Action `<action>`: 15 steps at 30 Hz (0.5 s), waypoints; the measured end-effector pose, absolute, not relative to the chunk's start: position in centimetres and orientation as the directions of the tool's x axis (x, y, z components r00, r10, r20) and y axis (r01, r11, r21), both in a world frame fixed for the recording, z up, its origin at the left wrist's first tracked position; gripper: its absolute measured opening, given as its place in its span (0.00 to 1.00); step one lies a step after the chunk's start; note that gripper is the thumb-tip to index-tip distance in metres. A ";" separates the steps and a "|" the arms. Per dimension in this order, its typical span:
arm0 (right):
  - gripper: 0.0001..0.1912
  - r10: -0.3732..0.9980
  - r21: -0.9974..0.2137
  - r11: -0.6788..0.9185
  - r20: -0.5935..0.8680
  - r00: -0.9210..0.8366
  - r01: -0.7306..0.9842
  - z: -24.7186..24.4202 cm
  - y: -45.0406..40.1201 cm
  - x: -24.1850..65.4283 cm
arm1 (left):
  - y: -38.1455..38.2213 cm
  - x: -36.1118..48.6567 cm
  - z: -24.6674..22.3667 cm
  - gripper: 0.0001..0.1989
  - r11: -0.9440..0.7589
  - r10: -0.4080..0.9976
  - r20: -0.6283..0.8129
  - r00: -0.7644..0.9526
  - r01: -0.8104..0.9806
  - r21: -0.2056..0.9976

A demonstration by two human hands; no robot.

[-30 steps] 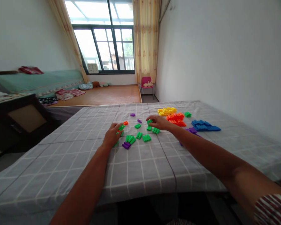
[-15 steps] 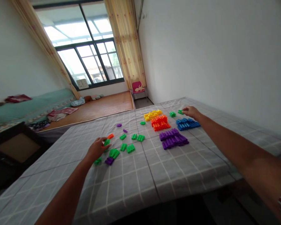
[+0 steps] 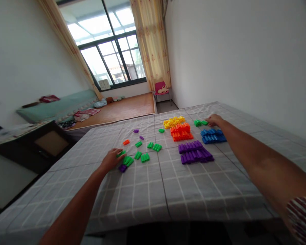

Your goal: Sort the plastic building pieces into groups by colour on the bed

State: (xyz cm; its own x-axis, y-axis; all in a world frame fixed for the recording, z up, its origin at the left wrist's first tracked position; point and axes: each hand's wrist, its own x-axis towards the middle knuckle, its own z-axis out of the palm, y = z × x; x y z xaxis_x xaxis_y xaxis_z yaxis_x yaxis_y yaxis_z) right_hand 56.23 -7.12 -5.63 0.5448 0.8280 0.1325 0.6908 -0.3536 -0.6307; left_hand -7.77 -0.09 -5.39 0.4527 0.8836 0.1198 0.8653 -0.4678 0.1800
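Note:
My left hand (image 3: 112,158) is at the left group of pieces, its thumb and fingers closed about a green ribbed plastic block (image 3: 121,153). Just beside it lie another green block (image 3: 128,161) and a dark purple block (image 3: 122,168). On the far right, my right hand (image 3: 215,120) pinches a green block (image 3: 204,123) by its end, right against a small green cluster (image 3: 197,123). Blue blocks (image 3: 213,135) sit in rows just below that hand. Part of the left-hand block is covered by the fingers.
Rows of yellow (image 3: 173,122), orange (image 3: 181,132) and purple blocks (image 3: 195,152) stand on the checked cloth (image 3: 148,190). Loose green blocks (image 3: 145,157), an orange block (image 3: 126,142) and a purple block (image 3: 136,131) lie further left. A white wall (image 3: 239,58) rises behind the right side.
My right hand has brought its green block up against the green cluster. My left hand has shifted towards the nearby green block, away from the loose orange one. The whole view has turned slightly.

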 end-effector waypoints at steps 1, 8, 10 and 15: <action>0.13 0.825 -0.583 -0.407 0.098 0.557 0.704 -5.1 -7.3 56.2 | -0.4 -7.8 -5.3 0.24 -0.492 0.870 0.129 0.475 0.850 0.187; 0.08 0.908 -0.392 -0.131 0.321 0.269 0.911 -0.2 -8.9 47.9 | -4.2 -5.7 -3.2 0.20 -0.636 0.771 0.176 0.612 0.752 0.173; 0.08 0.956 -0.393 0.126 0.292 -0.007 0.911 0.1 -9.2 42.6 | -5.1 -4.3 -2.8 0.18 -0.694 0.720 0.195 0.666 0.698 0.179; 0.16 0.821 -0.331 0.568 0.164 -0.547 0.754 -1.7 -8.5 30.5 | -5.2 0.3 -3.7 0.17 -0.803 0.596 0.200 0.778 0.583 0.124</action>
